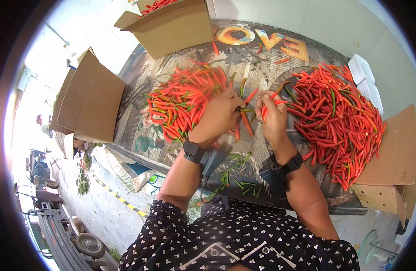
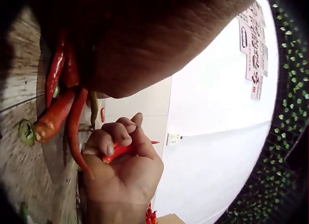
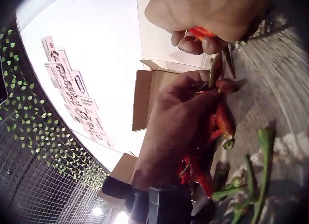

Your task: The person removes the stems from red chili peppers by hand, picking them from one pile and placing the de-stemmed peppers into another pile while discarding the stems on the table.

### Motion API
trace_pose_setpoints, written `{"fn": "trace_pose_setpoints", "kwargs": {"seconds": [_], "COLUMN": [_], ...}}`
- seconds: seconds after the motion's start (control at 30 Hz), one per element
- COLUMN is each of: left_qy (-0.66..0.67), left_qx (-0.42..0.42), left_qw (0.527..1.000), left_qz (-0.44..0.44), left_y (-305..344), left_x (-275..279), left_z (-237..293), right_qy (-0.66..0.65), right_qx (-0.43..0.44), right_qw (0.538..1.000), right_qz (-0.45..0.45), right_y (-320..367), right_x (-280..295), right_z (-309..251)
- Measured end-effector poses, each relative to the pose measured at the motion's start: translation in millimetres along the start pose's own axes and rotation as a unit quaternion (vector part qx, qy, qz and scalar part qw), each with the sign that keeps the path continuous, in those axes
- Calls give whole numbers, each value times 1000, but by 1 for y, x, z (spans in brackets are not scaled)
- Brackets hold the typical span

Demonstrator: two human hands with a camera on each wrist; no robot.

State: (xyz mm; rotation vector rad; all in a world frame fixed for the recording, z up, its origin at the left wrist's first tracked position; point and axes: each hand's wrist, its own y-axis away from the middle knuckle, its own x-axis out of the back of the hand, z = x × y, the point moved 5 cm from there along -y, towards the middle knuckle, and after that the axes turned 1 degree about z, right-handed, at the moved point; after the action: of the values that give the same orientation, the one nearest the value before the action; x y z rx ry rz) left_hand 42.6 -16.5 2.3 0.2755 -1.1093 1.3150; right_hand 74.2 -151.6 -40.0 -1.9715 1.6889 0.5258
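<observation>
Left of the table's middle lies a heap of red chili peppers with green stems (image 1: pixel 185 99). At its right edge my left hand (image 1: pixel 219 113) holds chili peppers (image 2: pixel 55 120), which poke out from under the palm. In the right wrist view its fingertips pinch a greenish-brown chili pepper (image 3: pixel 216 69). Just to the right, my right hand (image 1: pixel 274 119) curls its fingers round a few red chili peppers (image 1: pixel 274 103), seen also inside its fist in the left wrist view. Close beyond that hand spreads a larger heap of red chili peppers (image 1: pixel 336 122). The left palm hides part of its hold.
Loose green stems (image 1: pixel 248 185) lie at the table's front edge. Cardboard boxes stand at the left (image 1: pixel 92 99), at the back (image 1: pixel 171 29) and at the right (image 1: pixel 388 158). White plastic trays (image 1: pixel 366 81) sit behind the right heap. Stray chili peppers (image 1: pixel 215 48) dot the table's back.
</observation>
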Motion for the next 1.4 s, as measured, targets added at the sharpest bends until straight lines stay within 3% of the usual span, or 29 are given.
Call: {"fn": "trace_pose_setpoints", "kwargs": {"seconds": [0.13, 0.23, 0.3, 0.5, 0.63, 0.7, 0.83, 0.9, 1.0, 1.13, 1.2, 1.4], "left_qy": [-23, -13, 2, 14, 19, 32, 86, 205, 191, 137, 149, 148], "left_qx": [5, 10, 9, 53, 85, 59, 46, 105, 64, -33, 72, 89], "left_qw": [1000, 1000, 999, 993, 992, 995, 993, 962, 964, 982, 985, 984], "left_qz": [-11, -6, 42, 107, 92, 75, 70, 144, 175, 126, 41, 40], "left_y": [0, -1, -2, -2, -4, -4, -7, -6, -7, -9, -6, -5], "left_x": [2, 2, 3, 5, 6, 4, 5, 11, 10, 10, 4, 2], "left_z": [4, 4, 1, -10, -10, -5, 6, 5, 4, 10, 6, 2], "right_qy": [17, 33, 10, 9, 26, 114, 114, 78, 49, 54, 57, 83], "right_qx": [9, 49, 114, 91, 51, 48, 37, 47, 57, 53, 60, 64], "right_qw": [1000, 996, 987, 986, 992, 992, 992, 994, 995, 995, 995, 994], "right_qz": [12, 65, 113, 138, 116, 33, 31, 67, 60, 69, 63, 41], "right_y": [1, 2, 1, 2, 3, 7, 7, 5, 3, 4, 4, 4], "right_x": [-2, 6, 17, 19, 8, -9, -6, 3, 5, 2, 3, 0], "right_z": [-4, -7, -9, -10, -11, -11, -8, -8, -7, -8, -7, -7]}}
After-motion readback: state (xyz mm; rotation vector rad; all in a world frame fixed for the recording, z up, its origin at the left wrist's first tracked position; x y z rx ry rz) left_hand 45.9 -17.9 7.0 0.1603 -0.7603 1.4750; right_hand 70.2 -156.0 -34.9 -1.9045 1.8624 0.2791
